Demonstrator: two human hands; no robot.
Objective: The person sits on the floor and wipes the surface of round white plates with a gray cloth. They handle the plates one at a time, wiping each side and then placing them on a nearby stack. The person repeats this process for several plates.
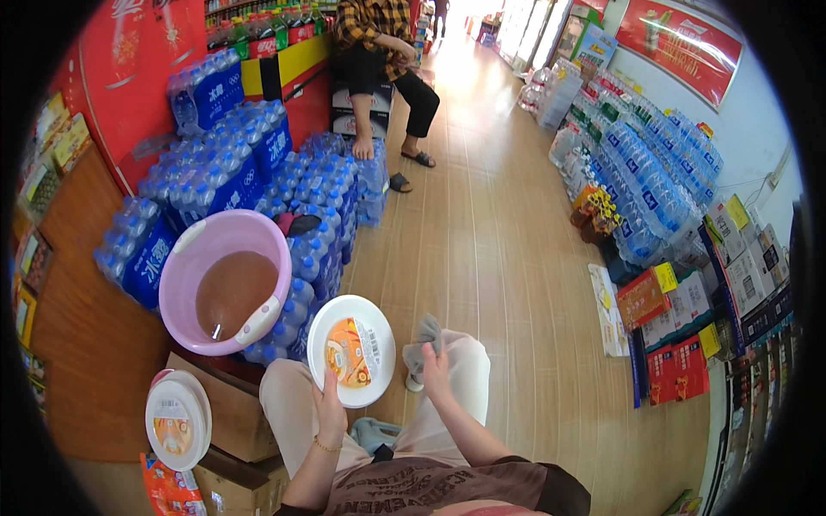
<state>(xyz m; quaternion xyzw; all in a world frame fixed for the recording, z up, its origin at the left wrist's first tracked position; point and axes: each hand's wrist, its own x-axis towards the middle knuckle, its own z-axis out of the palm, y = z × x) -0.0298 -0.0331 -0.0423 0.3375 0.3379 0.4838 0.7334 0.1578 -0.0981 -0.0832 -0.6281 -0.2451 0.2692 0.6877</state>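
Note:
A round white plastic container (381,361), with an orange printed label on the side facing me, is gripped at its lower left edge by my left hand (330,406). Over my right knee, my right hand (437,374) pinches a crumpled grey cloth (426,338), apart from the container. Ahead on the left, a pink plastic basin (173,284) holds murky brownish water and rests tilted in view beside packs of bottled water. More white containers of the same look (184,387) are stacked at lower left on a cardboard box (219,413).
Shrink-wrapped water bottles (222,158) are piled on the left, with a dark cloth (302,224) on them. A person (377,39) sits beyond, one foot on the bottles. Bottle packs (645,174) and boxes (677,367) line the right wall. An orange packet (171,487) lies at lower left.

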